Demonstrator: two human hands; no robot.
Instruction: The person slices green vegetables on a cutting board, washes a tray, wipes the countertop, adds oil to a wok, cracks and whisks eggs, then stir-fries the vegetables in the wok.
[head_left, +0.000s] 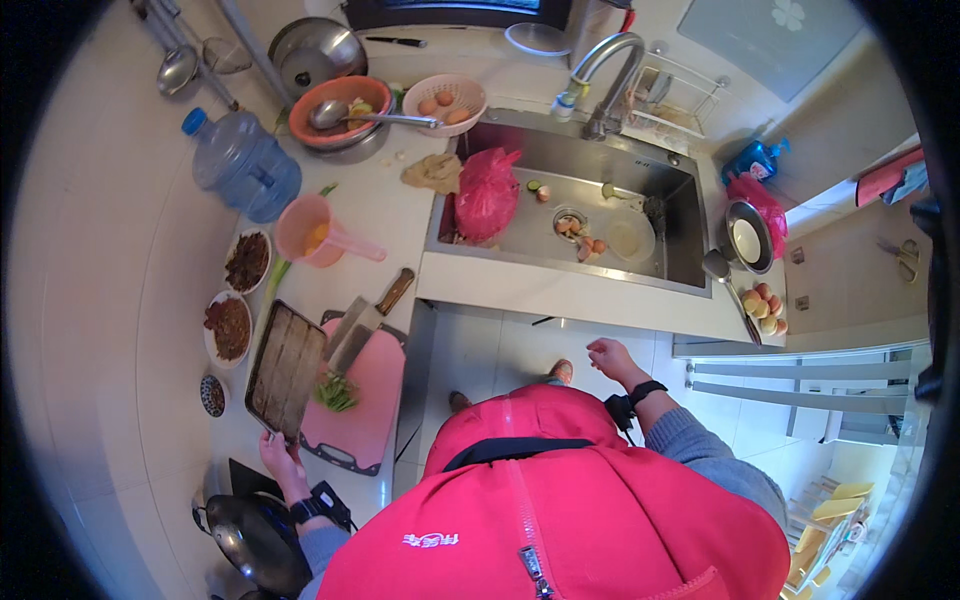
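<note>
My left hand grips the near edge of a rectangular tray with a worn brownish surface, tilted over the left counter. The tray overlaps the left side of a pink cutting board. On that board lie a cleaver with a wooden handle and a small heap of chopped greens. My right hand hangs over the floor in front of the sink counter, fingers loosely curled, touching nothing visible. A long green onion lies beyond the tray, partly hidden by it.
Bowls of dark food, a pink measuring jug and a water bottle line the left counter. A black wok sits at lower left. The steel sink holds a red plastic bag and eggshells. Eggs or shells lie right.
</note>
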